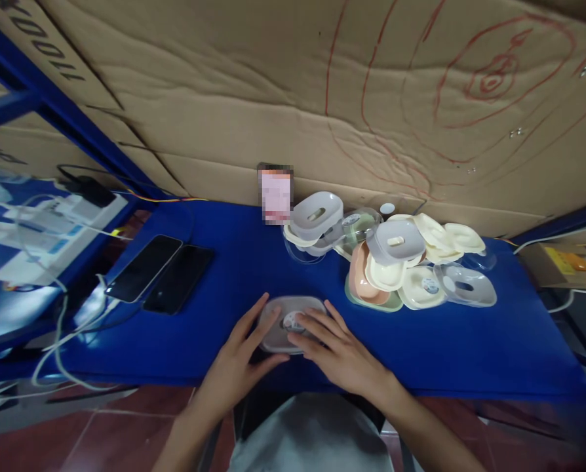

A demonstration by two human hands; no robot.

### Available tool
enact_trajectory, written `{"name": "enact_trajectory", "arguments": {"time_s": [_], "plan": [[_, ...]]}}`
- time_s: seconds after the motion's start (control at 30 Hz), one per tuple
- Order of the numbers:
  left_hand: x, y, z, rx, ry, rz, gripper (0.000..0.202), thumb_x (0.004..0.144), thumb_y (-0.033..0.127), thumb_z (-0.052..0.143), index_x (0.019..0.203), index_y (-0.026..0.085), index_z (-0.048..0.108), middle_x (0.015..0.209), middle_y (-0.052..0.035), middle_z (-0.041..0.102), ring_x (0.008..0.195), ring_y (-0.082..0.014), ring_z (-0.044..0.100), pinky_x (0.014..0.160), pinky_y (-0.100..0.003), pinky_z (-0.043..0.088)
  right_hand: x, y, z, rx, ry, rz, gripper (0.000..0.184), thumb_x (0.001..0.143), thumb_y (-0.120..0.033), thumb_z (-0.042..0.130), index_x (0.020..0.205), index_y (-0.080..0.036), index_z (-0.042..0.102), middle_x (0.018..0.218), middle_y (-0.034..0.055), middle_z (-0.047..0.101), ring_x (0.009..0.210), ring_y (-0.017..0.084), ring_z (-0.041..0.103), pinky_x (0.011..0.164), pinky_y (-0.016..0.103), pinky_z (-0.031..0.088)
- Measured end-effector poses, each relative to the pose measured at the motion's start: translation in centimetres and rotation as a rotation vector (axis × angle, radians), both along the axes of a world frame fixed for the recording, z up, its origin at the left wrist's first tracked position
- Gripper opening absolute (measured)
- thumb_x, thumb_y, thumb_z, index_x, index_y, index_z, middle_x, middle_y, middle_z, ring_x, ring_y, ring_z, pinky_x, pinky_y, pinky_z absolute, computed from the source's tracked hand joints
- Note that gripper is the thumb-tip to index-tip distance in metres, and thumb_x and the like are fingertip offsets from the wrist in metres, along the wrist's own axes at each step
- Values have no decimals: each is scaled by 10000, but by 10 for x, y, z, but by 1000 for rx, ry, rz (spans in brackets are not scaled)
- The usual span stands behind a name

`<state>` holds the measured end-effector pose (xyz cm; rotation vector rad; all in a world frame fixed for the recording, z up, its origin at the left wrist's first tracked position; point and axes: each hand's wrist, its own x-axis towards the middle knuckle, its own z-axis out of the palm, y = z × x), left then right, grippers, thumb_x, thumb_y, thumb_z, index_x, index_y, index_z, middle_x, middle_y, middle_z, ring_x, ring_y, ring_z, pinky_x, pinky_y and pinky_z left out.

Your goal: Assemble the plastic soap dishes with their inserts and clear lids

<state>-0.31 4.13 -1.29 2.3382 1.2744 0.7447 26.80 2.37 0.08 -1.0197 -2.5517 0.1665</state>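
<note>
A grey oval soap dish point(289, 305) lies on the blue table before me, with a round label point(292, 320) at its middle. My left hand point(238, 354) grips the dish's left end, thumb along the near edge and fingers on the far side and top. From the right, my right hand point(339, 351) holds the same dish; one finger is at its far right corner and others press over the label, hiding part of it.
Behind to the right is a pile of grey point(317, 213), cream point(423, 288) and brown point(364, 275) dish parts. A small blurred box point(276, 193) stands against the cardboard wall point(214, 131). Two phones point(145, 269), cables and a white power strip point(61, 236) are at left.
</note>
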Motion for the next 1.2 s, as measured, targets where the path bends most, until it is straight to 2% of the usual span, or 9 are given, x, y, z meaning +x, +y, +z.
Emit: {"name": "enact_trajectory", "arguments": {"time_s": [0.1,0.2,0.3,0.37,0.47,0.7,0.97,1.13,1.2], "plan": [[1,3,-2,22,-17,-24,767,1011,449,670,1674,420,287,1736,-131,343,1529,-360,483,1149,-550,538,1,3,-5,22,38,-23,454,1076,-189,585,1525,-252,560,1590,63,576,1547,225,437,1353,577,223],[3,2,-7,9,-62,-22,863,980,454,713,1690,408,225,1711,-151,379,1519,-364,494,1144,-579,538,0,3,-5,-6,38,-53,441,1060,-253,638,1498,-272,594,1551,71,610,1528,235,465,1338,547,291],[4,-1,-9,5,-61,-4,839,978,439,716,1682,399,261,1696,-153,397,1518,-365,495,1158,-591,524,-1,2,-4,-44,-9,-61,495,1034,-329,691,1516,-316,580,1574,65,586,1560,279,420,1314,616,306],[3,-1,-9,13,-47,-16,791,993,403,700,1673,396,295,1712,-148,371,1531,-362,478,1174,-587,510,-1,1,-4,-54,-29,-62,519,1036,-304,687,1538,-328,557,1597,55,562,1598,294,356,1308,647,296],[0,-1,-9,24,-48,-43,772,1010,371,680,1677,392,291,1723,-142,354,1538,-349,470,1182,-566,510,-1,0,-6,-56,-29,-57,551,1038,-258,680,1566,-304,530,1628,64,524,1639,299,263,1310,580,345],[-17,-3,-8,-50,-51,3,681,1011,427,677,1627,381,392,1689,-118,403,1513,-339,502,1166,-545,532,-15,-8,-13,-45,-101,-81,687,1050,-139,606,1662,-345,374,1712,68,405,1651,350,197,1275,616,399],[-13,-8,-1,-145,-71,53,655,947,426,760,1539,373,484,1613,-118,458,1476,-348,527,1151,-565,535,-15,-8,-5,-146,45,-129,642,1047,-284,657,1641,-267,417,1715,134,389,1636,316,268,1232,520,480],[-12,-6,-3,-143,-75,39,653,938,420,769,1527,371,490,1590,-129,476,1458,-368,537,1149,-591,526,-15,-13,-11,-99,-11,-178,706,1026,-260,678,1665,-298,378,1743,144,324,1636,371,241,1251,647,401],[-13,-5,-3,-145,-77,36,651,942,426,764,1529,374,488,1591,-126,477,1458,-364,537,1151,-586,524,-18,-15,-13,-95,-6,-213,732,1027,-237,672,1677,-321,346,1756,140,292,1636,381,235,1243,654,409]]}}
